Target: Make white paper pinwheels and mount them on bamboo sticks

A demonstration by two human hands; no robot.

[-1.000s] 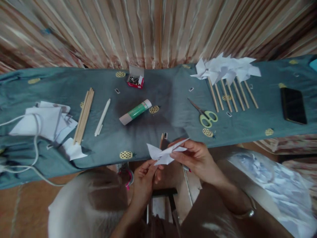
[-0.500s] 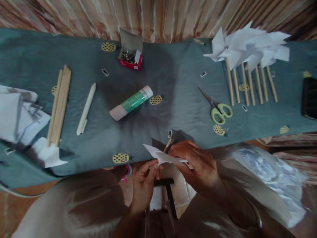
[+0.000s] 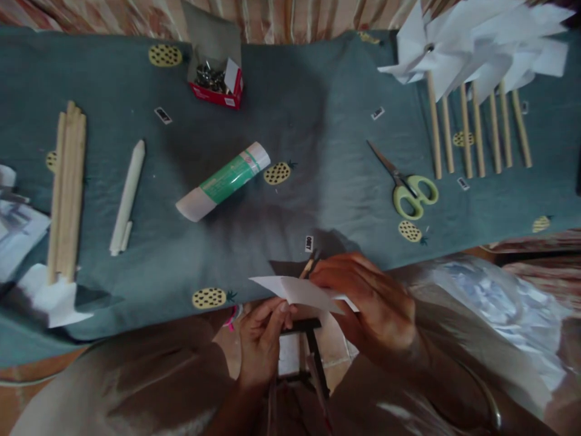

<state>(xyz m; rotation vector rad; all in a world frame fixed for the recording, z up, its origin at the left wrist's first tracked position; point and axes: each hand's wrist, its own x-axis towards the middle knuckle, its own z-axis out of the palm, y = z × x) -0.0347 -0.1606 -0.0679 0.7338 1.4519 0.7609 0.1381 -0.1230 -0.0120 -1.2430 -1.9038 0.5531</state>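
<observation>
A piece of white paper (image 3: 304, 292) is held between both hands at the table's front edge. My left hand (image 3: 264, 333) pinches its lower left corner between thumb and fingertips. Curled over the right part of the paper, my right hand (image 3: 367, 300) grips it, with the thumb below. The tip of a thin wooden piece (image 3: 307, 266) shows just behind the paper, beside the right fingers; the rest of it is hidden. A glue stick (image 3: 224, 181) lies on the cloth beyond the hands, and green-handled scissors (image 3: 403, 184) lie open to the right.
On the green tablecloth (image 3: 345, 181) are a red box of metal fasteners (image 3: 215, 85), a white pen (image 3: 128, 197), wooden sticks (image 3: 67, 194) and paper sheets (image 3: 20, 233) at left. Several white pinwheels (image 3: 476, 45) lie back right. A plastic bag (image 3: 503, 315) sits right, below table level.
The view has moved closer to the table. The paper between my hands has turned and now shows a flatter, broader face. Both hands keep their hold on it.
</observation>
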